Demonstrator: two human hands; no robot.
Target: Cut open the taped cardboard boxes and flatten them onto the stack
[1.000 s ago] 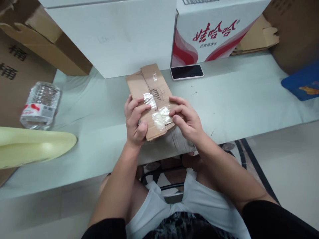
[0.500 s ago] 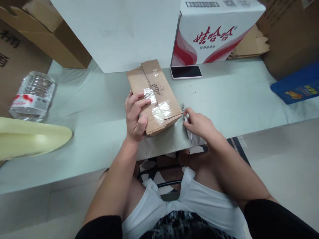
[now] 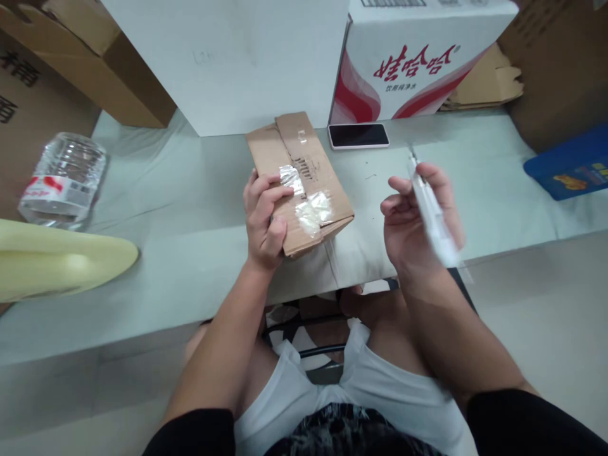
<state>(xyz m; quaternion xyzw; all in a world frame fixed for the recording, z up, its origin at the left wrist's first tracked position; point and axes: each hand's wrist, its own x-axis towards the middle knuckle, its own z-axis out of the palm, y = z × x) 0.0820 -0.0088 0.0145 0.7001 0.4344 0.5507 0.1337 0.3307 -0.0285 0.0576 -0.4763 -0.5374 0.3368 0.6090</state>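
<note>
A small brown cardboard box with shiny clear tape across its top lies tilted on the table in front of me. My left hand grips its left side, the fingers over the top and resting by the tape. My right hand is raised to the right of the box, apart from it. In it I hold a white utility knife, blurred by motion, its thin dark tip pointing away from me. A phone lies flat just beyond the box, screen up.
Large white cartons, one with red lettering, stand along the back of the table. A clear water bottle lies at the left, near a pale yellow curved object. A blue package sits at the right.
My right hand has lifted the utility knife from beside the box's near right corner and moved it right, turning the palm up. My left hand still holds the box.
</note>
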